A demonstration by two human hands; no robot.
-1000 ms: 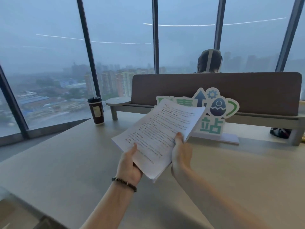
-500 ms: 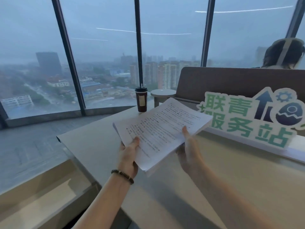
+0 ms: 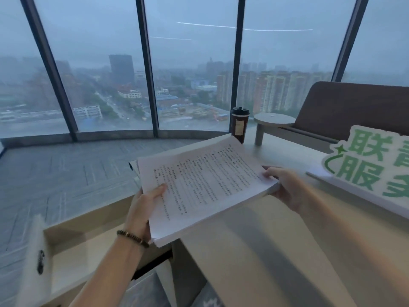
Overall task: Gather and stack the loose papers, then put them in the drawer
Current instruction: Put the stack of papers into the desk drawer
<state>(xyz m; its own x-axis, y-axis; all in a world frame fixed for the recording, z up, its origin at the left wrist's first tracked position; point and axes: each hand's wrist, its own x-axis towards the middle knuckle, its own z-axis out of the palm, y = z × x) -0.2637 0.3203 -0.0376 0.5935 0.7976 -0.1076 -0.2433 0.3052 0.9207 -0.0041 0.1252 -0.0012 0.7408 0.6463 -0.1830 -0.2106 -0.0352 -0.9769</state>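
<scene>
Holding the paper stack (image 3: 199, 187) above the tabletop (image 3: 287, 229), left hand (image 3: 141, 207) and right hand (image 3: 285, 185) each keep a closed grip on it, the apparently open drawer (image 3: 73, 247) near left

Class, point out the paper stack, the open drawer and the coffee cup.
paper stack (image 3: 199, 185), head view, middle of top sheet.
open drawer (image 3: 73, 260), head view, pale inner floor.
coffee cup (image 3: 239, 127), head view, dark sleeve.

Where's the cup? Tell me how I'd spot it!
Find the big windows, then the pale desk below them. At the desk's far edge, past the paper stack, stands the cup: tall, dark brown, with a black lid, the only drink there.
</scene>
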